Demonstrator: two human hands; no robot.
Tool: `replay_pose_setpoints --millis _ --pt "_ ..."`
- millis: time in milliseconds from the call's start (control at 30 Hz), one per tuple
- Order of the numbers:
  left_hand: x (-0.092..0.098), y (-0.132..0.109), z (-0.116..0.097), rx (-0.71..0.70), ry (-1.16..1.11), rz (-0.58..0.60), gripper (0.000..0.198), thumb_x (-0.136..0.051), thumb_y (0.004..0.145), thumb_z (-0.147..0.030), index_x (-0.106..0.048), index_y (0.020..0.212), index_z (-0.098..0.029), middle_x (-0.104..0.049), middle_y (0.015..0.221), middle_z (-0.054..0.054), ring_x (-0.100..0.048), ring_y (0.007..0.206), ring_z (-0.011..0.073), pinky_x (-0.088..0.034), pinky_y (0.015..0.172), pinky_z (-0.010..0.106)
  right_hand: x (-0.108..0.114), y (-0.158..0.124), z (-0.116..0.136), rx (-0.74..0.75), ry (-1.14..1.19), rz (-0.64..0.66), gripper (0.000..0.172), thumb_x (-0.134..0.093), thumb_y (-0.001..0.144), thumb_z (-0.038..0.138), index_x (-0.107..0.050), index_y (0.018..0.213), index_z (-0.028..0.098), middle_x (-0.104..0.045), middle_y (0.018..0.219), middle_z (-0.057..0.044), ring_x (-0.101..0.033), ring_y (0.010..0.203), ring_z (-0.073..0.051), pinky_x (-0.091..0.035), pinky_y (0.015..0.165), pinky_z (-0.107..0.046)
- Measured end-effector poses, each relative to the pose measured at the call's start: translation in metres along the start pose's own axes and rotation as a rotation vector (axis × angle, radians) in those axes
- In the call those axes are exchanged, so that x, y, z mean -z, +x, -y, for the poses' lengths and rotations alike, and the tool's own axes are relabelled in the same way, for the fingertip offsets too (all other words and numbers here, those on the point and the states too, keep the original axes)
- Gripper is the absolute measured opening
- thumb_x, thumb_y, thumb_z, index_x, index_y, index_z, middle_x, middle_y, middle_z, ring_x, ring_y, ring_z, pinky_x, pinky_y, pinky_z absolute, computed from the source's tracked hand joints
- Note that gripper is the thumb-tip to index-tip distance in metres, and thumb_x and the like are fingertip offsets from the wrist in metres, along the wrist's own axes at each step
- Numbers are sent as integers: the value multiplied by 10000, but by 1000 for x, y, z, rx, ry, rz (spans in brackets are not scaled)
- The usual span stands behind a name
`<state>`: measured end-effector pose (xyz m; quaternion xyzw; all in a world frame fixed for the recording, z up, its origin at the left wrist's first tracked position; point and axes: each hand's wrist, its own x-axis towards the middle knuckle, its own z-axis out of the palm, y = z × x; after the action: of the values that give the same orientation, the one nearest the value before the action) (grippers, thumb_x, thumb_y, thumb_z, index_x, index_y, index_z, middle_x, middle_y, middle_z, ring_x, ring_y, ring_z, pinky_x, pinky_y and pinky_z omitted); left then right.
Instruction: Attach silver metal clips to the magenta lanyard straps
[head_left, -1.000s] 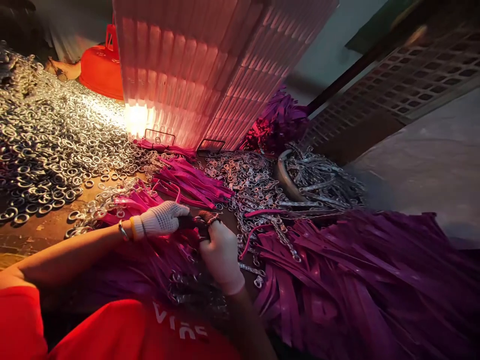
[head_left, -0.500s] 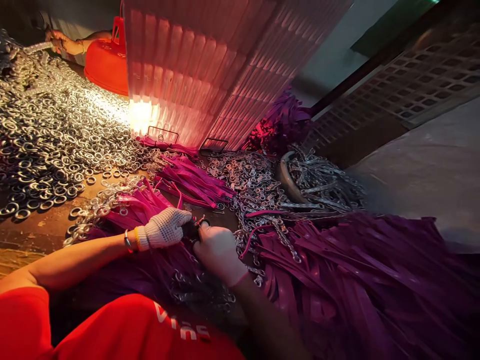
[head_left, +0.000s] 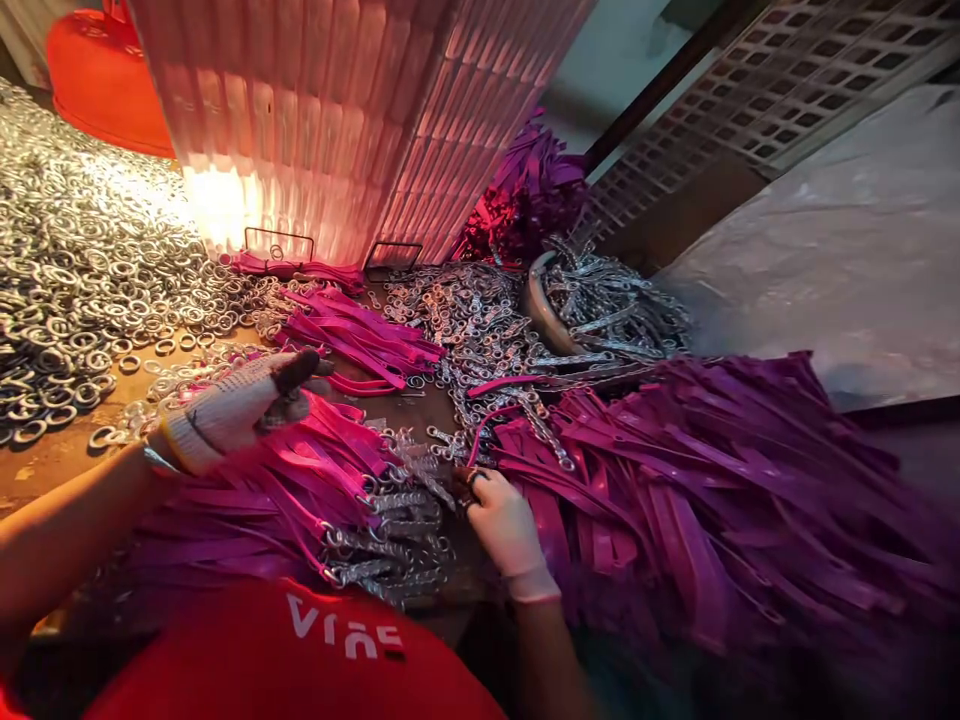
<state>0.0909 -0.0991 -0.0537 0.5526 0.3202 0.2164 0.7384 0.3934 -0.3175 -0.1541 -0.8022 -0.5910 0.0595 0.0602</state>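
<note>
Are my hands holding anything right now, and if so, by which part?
It can't be told. The white-gloved left hand is blurred, the white-gloved right hand has dark, shadowed fingertips, and no held thing shows clearly in either.

brown tabletop [head_left: 46, 468] mostly covered. loose metal rings [head_left: 82, 280] heaped at left. magenta straps [head_left: 360, 335] bunched in middle; chain-tipped straps [head_left: 330, 455] laid nearer. short chains [head_left: 480, 325] scattered beside basin [head_left: 546, 312], itself piled with chain lengths [head_left: 630, 310]. purple straps [head_left: 712, 480] spread thickly at right.
</note>
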Motion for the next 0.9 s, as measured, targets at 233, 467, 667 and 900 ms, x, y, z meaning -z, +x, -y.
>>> replay_pose_setpoints --millis 233,467,667,900 --pt "-47 -5 5 259 -373 148 254 -610 787 -95 -676 1032 -79 -707 910 124 -626 605 99 -382 422 140 -23 2 -13 -20 -176 149 518 -484 685 -47 -697 1118 142 -670 970 -115 -585 923 -234 -423 779 -302" --pt "-55 -23 20 123 -60 137 261 -643 855 -363 -647 807 -107 -687 676 63 -472 397 36 -294 362 131 4 12 -34 -129 5 -270 207 -487 777 166 -666 871 123 -646 884 -166 -576 886 -299 -458 754 -391" --pt "-58 -32 16 162 -17 175 339 -692 801 -445 -601 714 -130 -640 599 28 -489 390 62 -329 367 153 60 9 56 63 789 -289 283 -467 887 273 -634 1105 204 -679 906 -74 -618 777 -209 -511 713 -340" --pt "-58 -40 14 108 -78 303 226 -631 816 -343 -648 786 -120 -623 606 33 -483 424 73 -348 409 178 86 7 157 240 1023 -28 459 -613 786 212 -622 1245 208 -700 955 -25 -635 847 -180 -521 760 -293"
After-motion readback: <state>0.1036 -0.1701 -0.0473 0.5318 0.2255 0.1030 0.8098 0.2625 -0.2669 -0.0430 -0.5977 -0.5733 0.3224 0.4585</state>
